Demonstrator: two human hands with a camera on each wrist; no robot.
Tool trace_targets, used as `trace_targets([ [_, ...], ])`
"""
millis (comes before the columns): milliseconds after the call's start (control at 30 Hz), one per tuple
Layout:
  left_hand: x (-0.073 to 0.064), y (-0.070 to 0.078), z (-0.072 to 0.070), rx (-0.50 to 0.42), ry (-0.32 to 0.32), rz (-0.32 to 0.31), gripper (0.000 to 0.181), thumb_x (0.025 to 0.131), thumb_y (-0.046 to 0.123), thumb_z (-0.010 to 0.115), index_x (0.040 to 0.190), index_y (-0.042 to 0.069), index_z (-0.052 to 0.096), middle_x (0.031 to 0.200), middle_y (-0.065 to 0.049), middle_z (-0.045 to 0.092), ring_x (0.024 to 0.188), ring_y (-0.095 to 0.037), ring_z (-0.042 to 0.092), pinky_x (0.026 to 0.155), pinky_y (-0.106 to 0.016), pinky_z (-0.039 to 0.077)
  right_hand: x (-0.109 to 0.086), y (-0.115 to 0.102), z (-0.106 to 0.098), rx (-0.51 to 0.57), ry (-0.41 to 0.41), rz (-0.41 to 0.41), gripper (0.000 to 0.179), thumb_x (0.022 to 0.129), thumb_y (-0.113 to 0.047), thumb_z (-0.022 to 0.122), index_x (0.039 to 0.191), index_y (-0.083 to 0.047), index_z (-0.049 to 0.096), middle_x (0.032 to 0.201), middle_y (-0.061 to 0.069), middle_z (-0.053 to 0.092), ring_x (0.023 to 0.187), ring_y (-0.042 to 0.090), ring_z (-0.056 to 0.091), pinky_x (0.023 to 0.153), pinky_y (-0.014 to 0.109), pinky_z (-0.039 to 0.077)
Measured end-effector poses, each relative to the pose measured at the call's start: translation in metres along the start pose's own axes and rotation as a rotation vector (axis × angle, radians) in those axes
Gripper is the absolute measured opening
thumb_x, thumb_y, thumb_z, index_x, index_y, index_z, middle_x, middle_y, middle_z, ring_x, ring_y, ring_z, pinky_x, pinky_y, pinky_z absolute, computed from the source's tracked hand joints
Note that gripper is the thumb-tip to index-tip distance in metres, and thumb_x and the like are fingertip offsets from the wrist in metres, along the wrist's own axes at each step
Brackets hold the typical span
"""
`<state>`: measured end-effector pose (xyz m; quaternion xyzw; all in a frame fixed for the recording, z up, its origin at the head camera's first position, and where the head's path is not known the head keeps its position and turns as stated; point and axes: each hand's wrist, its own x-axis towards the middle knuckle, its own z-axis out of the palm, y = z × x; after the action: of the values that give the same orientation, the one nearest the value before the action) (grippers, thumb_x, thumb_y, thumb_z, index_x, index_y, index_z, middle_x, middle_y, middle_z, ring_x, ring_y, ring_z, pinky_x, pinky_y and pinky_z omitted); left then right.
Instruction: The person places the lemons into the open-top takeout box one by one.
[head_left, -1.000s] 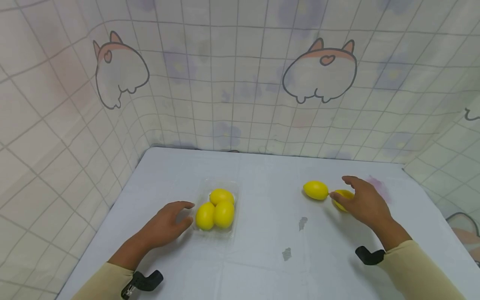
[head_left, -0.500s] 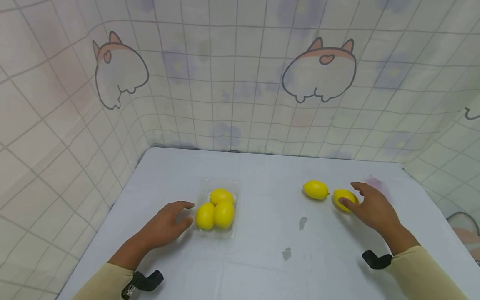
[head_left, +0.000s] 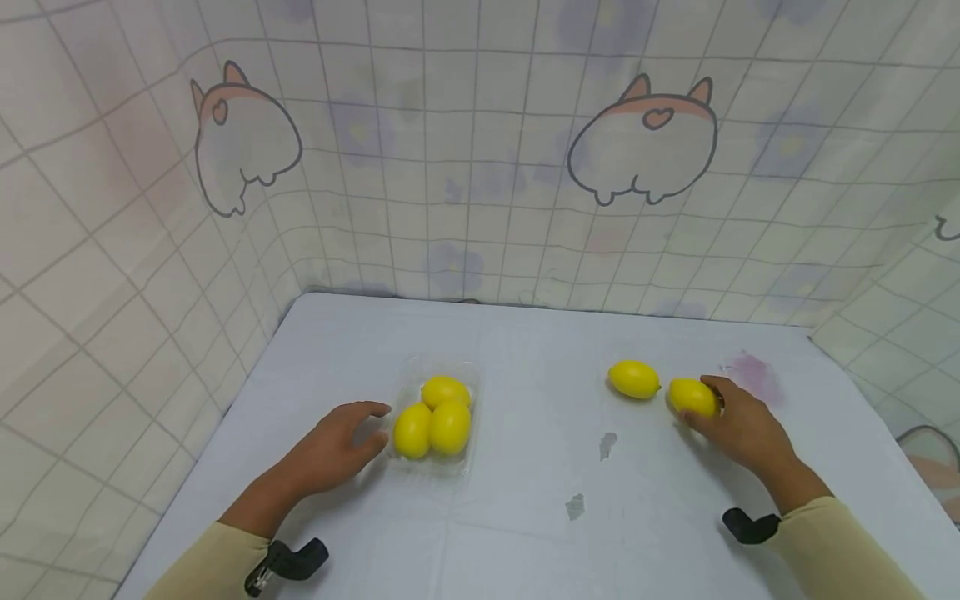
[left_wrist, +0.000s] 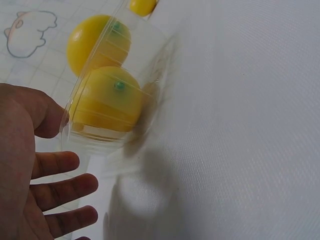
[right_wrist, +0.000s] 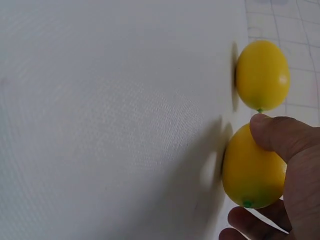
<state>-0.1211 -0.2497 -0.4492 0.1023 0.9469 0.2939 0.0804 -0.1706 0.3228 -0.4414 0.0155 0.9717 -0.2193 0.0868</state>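
My right hand (head_left: 746, 429) grips a yellow lemon (head_left: 692, 397) on the table, thumb on the near side and fingers round the far side. In the right wrist view the thumb lies across this lemon (right_wrist: 252, 172), and some fingertips are hidden behind it. A second lemon (head_left: 633, 379) lies just to its left. Three more lemons sit in a clear plastic tray (head_left: 442, 468) at the left; one of them is the front lemon (left_wrist: 105, 102) in the left wrist view. My left hand (head_left: 330, 450) is beside the tray, fingers apart, thumb at its rim.
The white table (head_left: 525, 533) has two small grey patches (head_left: 607, 445) and a purple stain (head_left: 753, 375) behind the right hand. A patterned curtain (head_left: 495, 167) stands behind and at both sides. A black wrist mount (head_left: 296, 560) juts from each sleeve.
My right hand first drew back to the right off the lemon, then came in and its fingers closed round it. The left hand and the tray have stayed put.
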Motion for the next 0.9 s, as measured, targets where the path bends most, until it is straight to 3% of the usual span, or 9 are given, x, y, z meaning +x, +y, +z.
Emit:
trace_targets([
  [367, -0.001, 0.0, -0.001, -0.004, 0.003, 0.005, 0.046, 0.102, 0.032, 0.061, 0.142, 0.01, 0.057, 0.148, -0.013, 0.053, 0.141, -0.038, 0.043, 0.114, -0.061, 0.034, -0.003, -0.01, -0.005, -0.008, 0.089, -0.068, 0.09, 0.091, -0.055, 0.072, 0.152, 0.002, 0.039, 0.137, 0.033, 0.051, 0.115, 0.049, 0.054, 0.089, 0.067, 0.047],
  [600, -0.001, 0.001, 0.0, -0.007, 0.0, -0.01, 0.046, 0.101, 0.031, 0.061, 0.142, 0.01, 0.057, 0.148, -0.014, 0.052, 0.141, -0.038, 0.042, 0.114, -0.062, 0.034, -0.003, -0.038, -0.011, 0.015, 0.116, -0.118, 0.09, 0.089, -0.06, 0.072, 0.153, -0.004, 0.042, 0.137, 0.027, 0.055, 0.115, 0.045, 0.055, 0.088, 0.064, 0.05],
  [900, 0.0, 0.002, 0.0, 0.003, 0.001, -0.015, 0.047, 0.101, 0.033, 0.062, 0.142, 0.011, 0.057, 0.149, -0.014, 0.052, 0.142, -0.038, 0.042, 0.114, -0.062, 0.034, -0.003, -0.073, -0.017, 0.012, 0.108, -0.177, 0.08, 0.09, -0.051, 0.075, 0.151, -0.008, 0.046, 0.135, 0.021, 0.059, 0.112, 0.041, 0.057, 0.088, 0.061, 0.05],
])
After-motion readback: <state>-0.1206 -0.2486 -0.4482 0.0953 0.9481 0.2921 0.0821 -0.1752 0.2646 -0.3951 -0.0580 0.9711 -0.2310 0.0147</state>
